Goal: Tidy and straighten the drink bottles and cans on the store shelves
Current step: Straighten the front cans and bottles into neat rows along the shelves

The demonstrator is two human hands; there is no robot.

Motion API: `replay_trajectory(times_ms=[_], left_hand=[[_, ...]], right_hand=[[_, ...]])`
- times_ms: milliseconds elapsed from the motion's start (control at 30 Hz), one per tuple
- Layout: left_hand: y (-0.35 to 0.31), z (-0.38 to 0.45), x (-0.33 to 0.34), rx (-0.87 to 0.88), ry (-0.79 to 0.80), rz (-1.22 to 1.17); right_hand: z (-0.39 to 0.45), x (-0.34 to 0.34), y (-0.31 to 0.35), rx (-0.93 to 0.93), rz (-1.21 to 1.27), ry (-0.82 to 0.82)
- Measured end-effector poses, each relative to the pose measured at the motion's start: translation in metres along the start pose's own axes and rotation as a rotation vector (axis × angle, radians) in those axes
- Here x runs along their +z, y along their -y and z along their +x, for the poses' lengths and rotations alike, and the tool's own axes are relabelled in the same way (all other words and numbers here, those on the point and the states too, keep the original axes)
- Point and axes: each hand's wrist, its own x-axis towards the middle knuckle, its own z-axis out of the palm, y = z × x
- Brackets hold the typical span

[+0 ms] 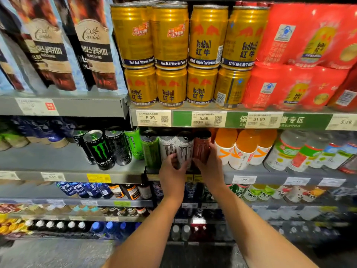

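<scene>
On the second shelf, a row of tall energy drink cans stands at the middle of the head view. My left hand (172, 171) wraps the lower part of a white can (185, 149) with a grey claw logo. My right hand (209, 163) grips the orange-red can (201, 147) just to its right. A second white can (167, 146) and a green can (150, 149) stand to the left. Further left, black cans (100, 149) with green logos lean at a tilt.
Gold energy drink cans (172, 55) are stacked two high on the shelf above, beside red multipacks (301, 55). Orange-capped bottles (243, 149) stand right of my right hand. Coffee pouches (92, 45) fill the upper left. Lower shelves hold several small bottles.
</scene>
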Motion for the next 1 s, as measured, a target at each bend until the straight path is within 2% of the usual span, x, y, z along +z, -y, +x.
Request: replay_trajectory(times_ms=[200,567,767,900,1000], left_hand=[[0.003,0.001,0.003,0.004,-0.013,-0.047],[0.002,0.005,0.003,0.043,-0.058,0.027],[-0.016,-0.025,0.012,0.148,-0.067,-0.083],[-0.044,-0.053,0.045,0.205,0.032,-0.129],[-0.053,-0.066,0.079,0.16,0.106,-0.134]], right_hand=[[-0.003,0.003,-0.005,0.001,-0.036,-0.018],[-0.015,-0.004,-0.007,0.024,-0.009,-0.053],[-0.035,-0.046,-0.027,0.013,0.093,-0.229],[-0.022,-0.081,-0.06,0.042,0.085,-0.395],[-0.013,-0.101,-0.069,0.036,0.112,-0.396]])
